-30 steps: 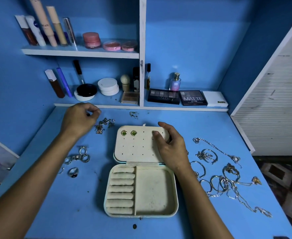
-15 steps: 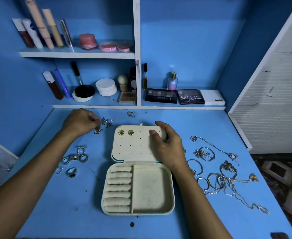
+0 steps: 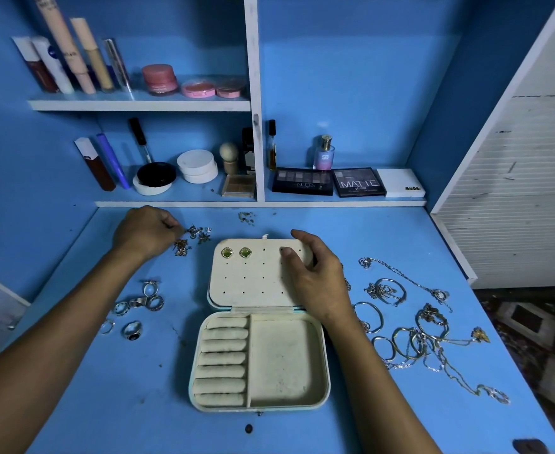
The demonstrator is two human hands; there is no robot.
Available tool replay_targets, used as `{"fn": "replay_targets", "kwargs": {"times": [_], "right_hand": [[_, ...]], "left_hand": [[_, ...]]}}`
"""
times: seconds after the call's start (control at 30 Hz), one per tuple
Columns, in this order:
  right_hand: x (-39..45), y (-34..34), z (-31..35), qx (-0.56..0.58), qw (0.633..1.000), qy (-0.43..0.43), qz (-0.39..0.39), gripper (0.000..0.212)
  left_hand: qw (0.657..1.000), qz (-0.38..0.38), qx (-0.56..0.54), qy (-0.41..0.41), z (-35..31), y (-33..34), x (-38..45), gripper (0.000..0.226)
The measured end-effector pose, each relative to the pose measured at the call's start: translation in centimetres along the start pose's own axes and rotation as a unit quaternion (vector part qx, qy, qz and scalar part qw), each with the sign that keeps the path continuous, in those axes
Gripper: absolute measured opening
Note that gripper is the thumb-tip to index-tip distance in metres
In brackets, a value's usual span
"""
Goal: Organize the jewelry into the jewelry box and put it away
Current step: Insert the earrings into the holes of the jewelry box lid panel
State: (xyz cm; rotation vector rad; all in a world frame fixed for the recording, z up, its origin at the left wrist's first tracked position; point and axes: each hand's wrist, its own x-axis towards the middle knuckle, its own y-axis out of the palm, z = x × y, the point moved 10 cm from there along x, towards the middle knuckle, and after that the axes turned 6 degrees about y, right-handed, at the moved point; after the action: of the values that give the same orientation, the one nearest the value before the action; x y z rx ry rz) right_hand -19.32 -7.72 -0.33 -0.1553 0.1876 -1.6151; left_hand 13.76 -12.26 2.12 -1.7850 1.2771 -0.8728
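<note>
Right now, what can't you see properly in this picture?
- Head view: the left hand has curled fingers that hide whether it holds an earring from the small pile.
- The right hand covers the right corner of the jewelry box lid.
- The tangled chains are too fine to count.

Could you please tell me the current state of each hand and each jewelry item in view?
jewelry box: open, lid flat, compartments empty.
green earrings: two, pinned in lid.
loose earrings: scattered on table.
rings: loose, left of box.
bracelets and chains: tangled, right of box.
left hand: curled at the loose earrings.
right hand: holding the lid's corner.
</note>
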Motion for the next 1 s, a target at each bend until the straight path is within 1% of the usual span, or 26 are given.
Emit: {"fn": "replay_targets", "kwargs": {"times": [0.13,0.3,0.4,0.5,0.6,0.8,1.0], "right_hand": [[0.0,-0.1,0.1,0.003,1.000,0.006,-0.003,0.027],[-0.1,-0.1,0.1,0.007,1.000,0.007,0.001,0.027],[0.0,-0.1,0.1,0.005,1.000,0.003,-0.001,0.028],[0.0,-0.2,0.0,0.005,1.000,0.002,-0.003,0.028],[-0.1,-0.2,0.2,0.004,1.000,0.000,-0.002,0.027],[-0.1,-0.1,0.2,0.010,1.000,0.000,0.003,0.027],[0.0,0.0,0.0,0.005,1.000,-0.002,0.004,0.026]], "left_hand": [[0.994,-0.068,-0.048,0.064,-1.6,-1.1,-0.2,0.007],[0.970,-0.107,-0.175,0.127,-3.1,-1.8,-1.5,0.007],[0.958,-0.131,-0.203,0.155,-4.5,-2.3,-3.0,0.004],[0.951,-0.152,-0.198,0.183,-5.5,-2.7,-4.0,0.007],[0.943,-0.160,-0.196,0.216,-6.4,-3.0,-4.8,0.012],[0.937,-0.145,-0.222,0.229,-8.1,-2.6,-6.0,0.023],[0.929,-0.110,-0.205,0.287,-10.8,-2.0,-7.8,0.021]]}}
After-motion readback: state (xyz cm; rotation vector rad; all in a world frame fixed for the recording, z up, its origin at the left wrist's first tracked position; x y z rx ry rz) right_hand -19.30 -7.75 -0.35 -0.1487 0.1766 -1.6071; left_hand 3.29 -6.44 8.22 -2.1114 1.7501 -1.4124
